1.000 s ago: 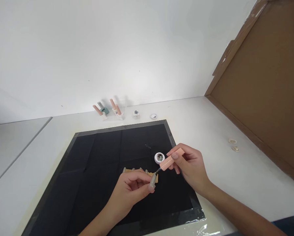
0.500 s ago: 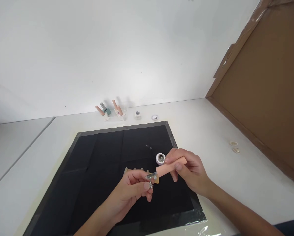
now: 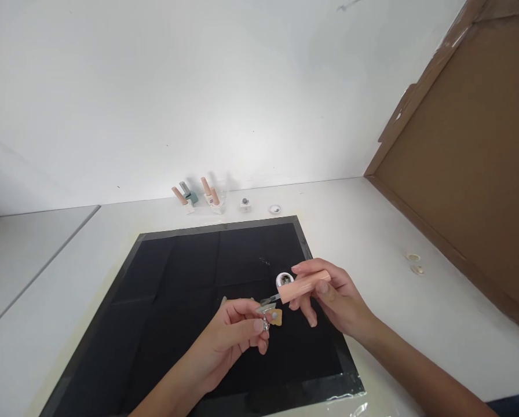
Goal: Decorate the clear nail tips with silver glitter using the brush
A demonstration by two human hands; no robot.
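Brush met nail tip over the black mat.
Right hand pinched the pink brush handle; left hand pinched a small nail tip. A loose pinch could smear it.

A pink, cylindrical brush cap lies nearly level above the black mat, near its right edge; its thin brush tip points left. The tip meets a small clear nail tip, pinched above the mat's centre-right. A tan holder sits just beside it.
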